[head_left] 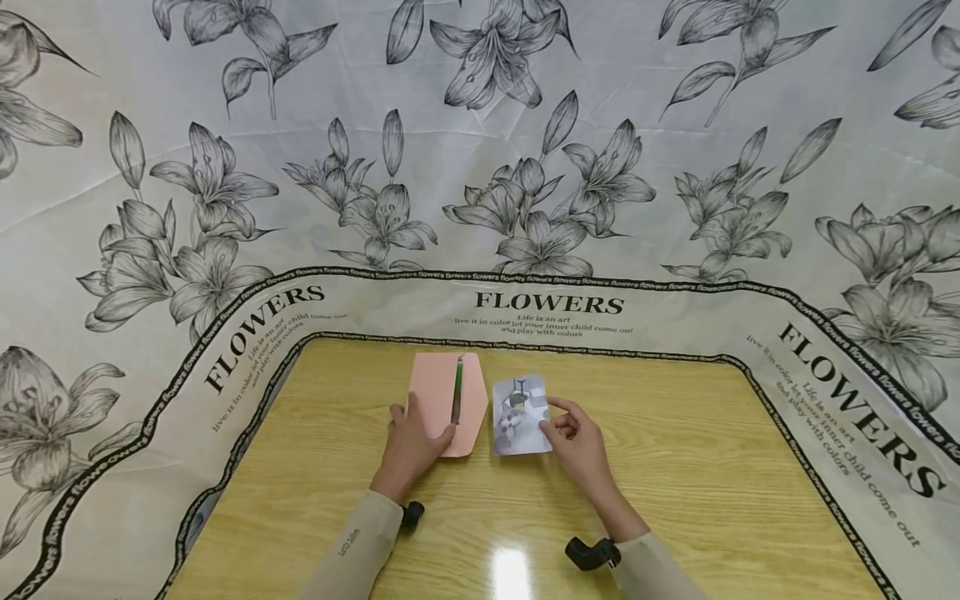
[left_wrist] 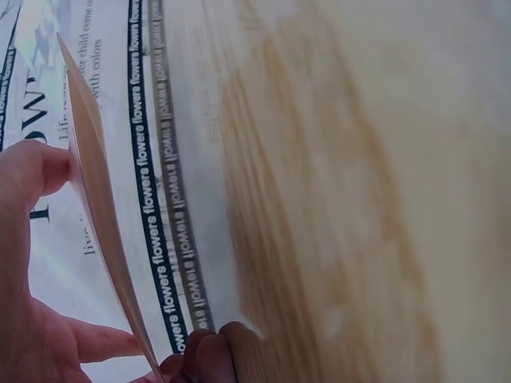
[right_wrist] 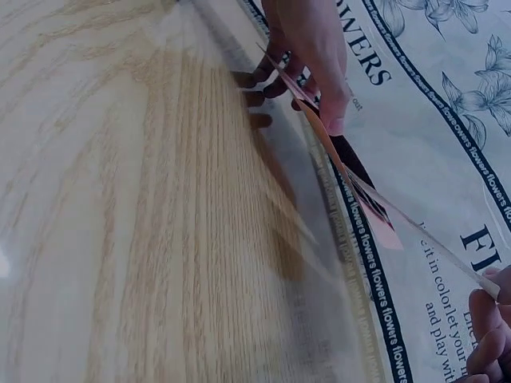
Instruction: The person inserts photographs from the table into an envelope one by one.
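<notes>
My left hand (head_left: 408, 446) holds a pink envelope (head_left: 432, 392) along its lower left side, thumb in front and fingers around the edge. A narrow green and dark strip (head_left: 458, 387) shows along the envelope near its angled right side; whether it lies inside or on top, I cannot tell. My right hand (head_left: 583, 442) pinches the right edge of a picture card (head_left: 517, 429) with rounded corners and a grey-white print. In the left wrist view the envelope (left_wrist: 100, 183) appears nearly edge-on. The card (right_wrist: 423, 231) looks thin from the right wrist, its far end close to the envelope (right_wrist: 319, 132).
Both hands are above a wood-grain table (head_left: 675, 433). A white cloth (head_left: 390, 308) printed with flowers and lettering rises behind and around the table. Dark wrist devices (head_left: 592, 553) sit at both cuffs. A bright reflection lies at the near middle of the table.
</notes>
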Motion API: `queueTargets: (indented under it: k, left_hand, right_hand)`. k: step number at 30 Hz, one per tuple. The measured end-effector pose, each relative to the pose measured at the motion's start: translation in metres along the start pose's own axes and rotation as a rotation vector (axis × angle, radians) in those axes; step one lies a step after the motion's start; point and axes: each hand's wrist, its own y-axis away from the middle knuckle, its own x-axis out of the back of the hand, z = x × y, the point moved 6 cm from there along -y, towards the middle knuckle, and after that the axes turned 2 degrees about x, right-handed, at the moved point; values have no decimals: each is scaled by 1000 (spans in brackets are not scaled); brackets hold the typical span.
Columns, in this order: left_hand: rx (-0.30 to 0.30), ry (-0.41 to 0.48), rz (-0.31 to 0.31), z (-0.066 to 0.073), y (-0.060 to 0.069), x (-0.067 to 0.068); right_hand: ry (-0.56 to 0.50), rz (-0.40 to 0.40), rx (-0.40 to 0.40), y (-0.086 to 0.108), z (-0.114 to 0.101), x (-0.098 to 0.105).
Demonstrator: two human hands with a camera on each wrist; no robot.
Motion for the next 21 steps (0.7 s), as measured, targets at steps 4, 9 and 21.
queueTargets:
  k: [4, 9, 21]
  left_hand:
    - [4, -5, -2, 0, -1, 0]
    - [11, -7, -6, 0, -1, 0]
    - [9, -17, -8, 0, -1, 0]
  right_hand:
    - [-29, 23, 11, -10, -3, -7]
    - [-59, 37, -1, -21, -6, -17]
    - [-92, 26, -56, -44, -1, -38]
